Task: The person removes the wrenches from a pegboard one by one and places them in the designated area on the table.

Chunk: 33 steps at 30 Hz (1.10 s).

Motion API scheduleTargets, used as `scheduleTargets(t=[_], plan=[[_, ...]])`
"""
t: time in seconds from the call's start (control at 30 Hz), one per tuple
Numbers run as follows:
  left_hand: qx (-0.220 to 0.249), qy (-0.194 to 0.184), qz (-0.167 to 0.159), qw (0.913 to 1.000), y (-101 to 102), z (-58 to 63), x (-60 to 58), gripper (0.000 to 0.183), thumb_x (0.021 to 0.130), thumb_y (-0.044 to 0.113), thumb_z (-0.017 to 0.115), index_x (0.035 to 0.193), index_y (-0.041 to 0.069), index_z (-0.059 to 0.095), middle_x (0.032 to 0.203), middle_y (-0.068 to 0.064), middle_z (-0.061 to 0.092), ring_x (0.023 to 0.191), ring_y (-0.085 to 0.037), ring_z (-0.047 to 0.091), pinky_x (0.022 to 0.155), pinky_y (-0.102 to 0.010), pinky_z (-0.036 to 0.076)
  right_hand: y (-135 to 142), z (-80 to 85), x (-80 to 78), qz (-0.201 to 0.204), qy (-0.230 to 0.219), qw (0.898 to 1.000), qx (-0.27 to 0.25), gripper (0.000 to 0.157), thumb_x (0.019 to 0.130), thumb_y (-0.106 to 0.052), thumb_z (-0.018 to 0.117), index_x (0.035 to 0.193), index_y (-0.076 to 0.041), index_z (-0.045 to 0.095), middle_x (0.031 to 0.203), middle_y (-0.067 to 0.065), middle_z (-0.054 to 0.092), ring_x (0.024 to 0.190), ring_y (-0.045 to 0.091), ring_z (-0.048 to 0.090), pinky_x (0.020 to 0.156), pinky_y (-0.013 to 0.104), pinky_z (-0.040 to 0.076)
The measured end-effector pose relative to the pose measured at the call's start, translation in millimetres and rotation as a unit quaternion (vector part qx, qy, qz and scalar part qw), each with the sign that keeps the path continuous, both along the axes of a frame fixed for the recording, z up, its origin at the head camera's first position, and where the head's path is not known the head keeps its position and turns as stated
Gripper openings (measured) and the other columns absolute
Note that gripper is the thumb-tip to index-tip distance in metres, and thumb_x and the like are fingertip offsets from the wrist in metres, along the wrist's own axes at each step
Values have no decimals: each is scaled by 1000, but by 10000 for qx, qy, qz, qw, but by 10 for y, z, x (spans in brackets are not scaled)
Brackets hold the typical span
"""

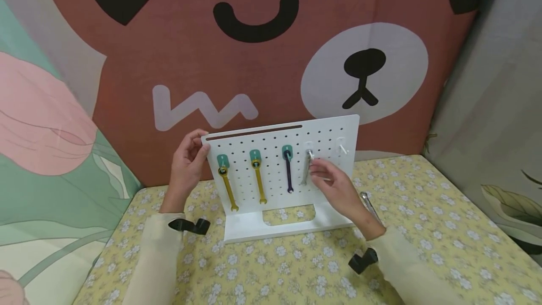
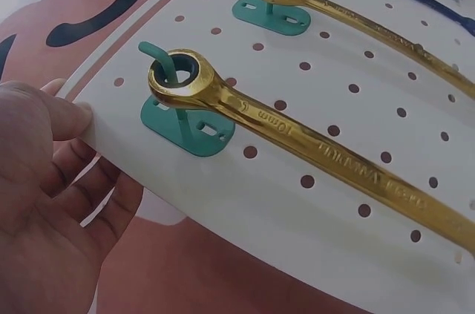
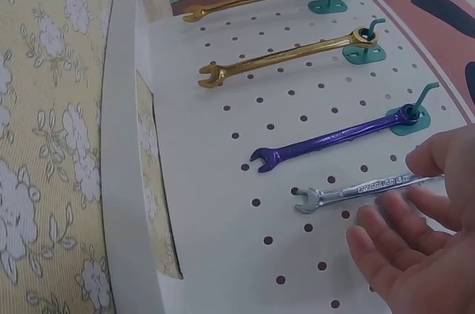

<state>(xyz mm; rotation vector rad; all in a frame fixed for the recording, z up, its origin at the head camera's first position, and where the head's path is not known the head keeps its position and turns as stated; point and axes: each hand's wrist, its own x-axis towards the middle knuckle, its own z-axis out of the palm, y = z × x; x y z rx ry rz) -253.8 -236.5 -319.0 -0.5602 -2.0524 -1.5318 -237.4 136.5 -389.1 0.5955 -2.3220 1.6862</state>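
Note:
My left hand (image 1: 186, 166) grips the upper left corner of a white pegboard (image 1: 275, 178), thumb on the front and fingers behind. A silver combination wrench (image 3: 341, 194) hangs fourth along the board, its ring end at a clear hook (image 1: 308, 146). Around its upper shank is my right hand (image 1: 336, 187), thumb and fingers loosely bent and apart on either side; in the right wrist view the hand hides the ring end. To its left hang a purple wrench (image 1: 289, 173) and two gold wrenches (image 1: 260, 185), the outer gold one (image 2: 297, 132) with its ring over a green hook (image 2: 169, 65).
Another clear hook (image 1: 342, 148) at the board's right bears no wrench. Beyond the right wrist, a silver wrench (image 1: 370, 205) lies on the yellow flowered tablecloth (image 1: 279, 272). The board's white base (image 1: 243, 227) rests on the table, and a bear-print curtain (image 1: 190, 60) hangs behind.

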Motion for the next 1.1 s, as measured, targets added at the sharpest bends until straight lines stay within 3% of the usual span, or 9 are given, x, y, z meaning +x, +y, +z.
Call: scheduleTargets(t=[0.5, 0.87, 1.1], plan=[[-61, -25, 89, 9999, 8, 13, 6, 34, 106, 7, 58, 140, 4, 54, 108, -19, 56, 89, -23, 58, 77, -21, 52, -38, 42, -27, 213, -852, 9955, -361, 38, 103, -20, 65, 137, -4, 57, 132, 15, 60, 119, 30, 61, 100, 38, 50], [-104, 7, -69, 9999, -13, -1, 12, 32, 108, 7, 54, 139, 2, 52, 106, -21, 56, 89, -21, 58, 77, -22, 52, -75, 0, 5, 270, -900, 9930, -722, 29, 107, -23, 61, 119, 3, 57, 112, 17, 58, 102, 29, 64, 87, 37, 57], [-74, 20, -238, 9997, -18, 10, 5, 33, 108, 7, 53, 140, -1, 50, 106, -22, 56, 91, -20, 60, 78, -22, 52, -56, 2, 48, 73, -801, 9929, -878, 30, 105, -22, 64, 120, 3, 59, 110, 16, 58, 98, 24, 64, 83, 39, 58]])
